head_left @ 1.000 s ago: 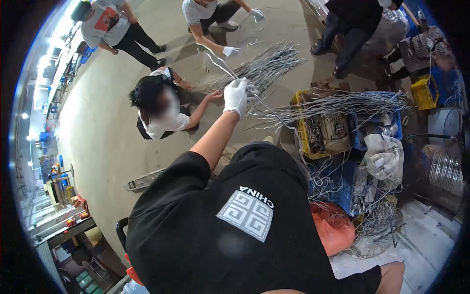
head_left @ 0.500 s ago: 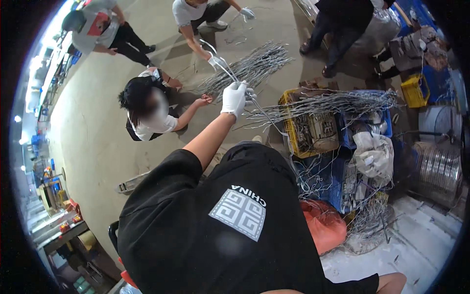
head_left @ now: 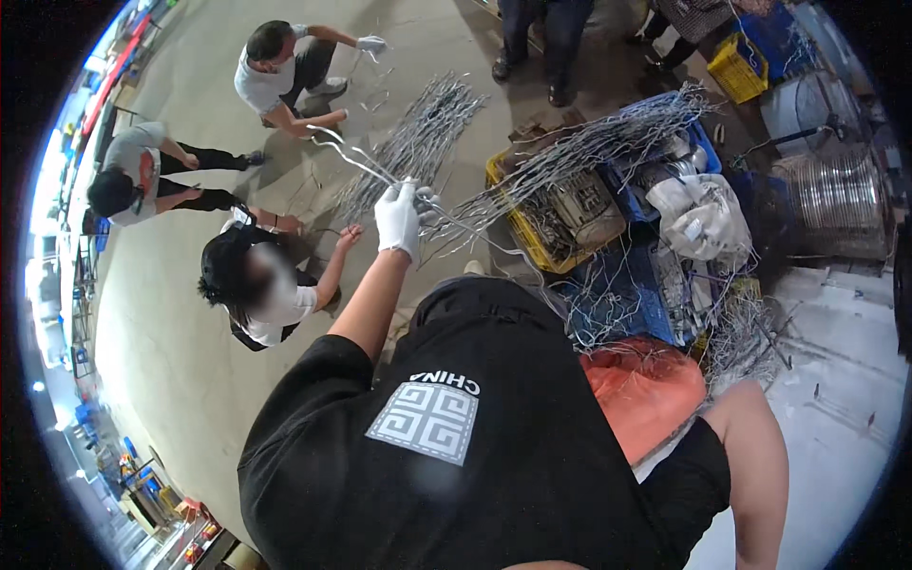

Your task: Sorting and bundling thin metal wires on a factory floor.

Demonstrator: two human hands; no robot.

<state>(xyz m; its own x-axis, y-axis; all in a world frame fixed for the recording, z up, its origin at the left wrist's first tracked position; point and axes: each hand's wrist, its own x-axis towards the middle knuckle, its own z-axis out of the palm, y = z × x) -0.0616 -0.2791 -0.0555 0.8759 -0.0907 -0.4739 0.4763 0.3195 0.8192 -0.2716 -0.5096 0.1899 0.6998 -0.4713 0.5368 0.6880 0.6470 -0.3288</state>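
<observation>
My left hand (head_left: 397,220), in a white glove, is closed around a few long grey metal wires (head_left: 350,155). Their bent upper ends rise to the upper left of the fist; one length trails out on the other side toward the crates. Beyond the fist, a large bundle of grey twisted wires (head_left: 418,142) lies on the floor. Another long bundle (head_left: 589,147) rests across a yellow crate (head_left: 556,266) and a blue crate (head_left: 700,142) to the right. My right forearm runs out at the lower edge, so that hand is hidden.
Several people are nearby: a crouching person in a black cap (head_left: 285,309), another crouching (head_left: 271,90), one at far left (head_left: 133,161). Tangled wires (head_left: 608,313), a red bag (head_left: 655,394), a white sack (head_left: 708,214) and a metal coil (head_left: 836,204) fill the right side.
My view has shifted, so the crates and people appear displaced. My left hand still grips the wires. At the right, my bent elbow and forearm show more. The far crouching person's nearer hand is lower.
</observation>
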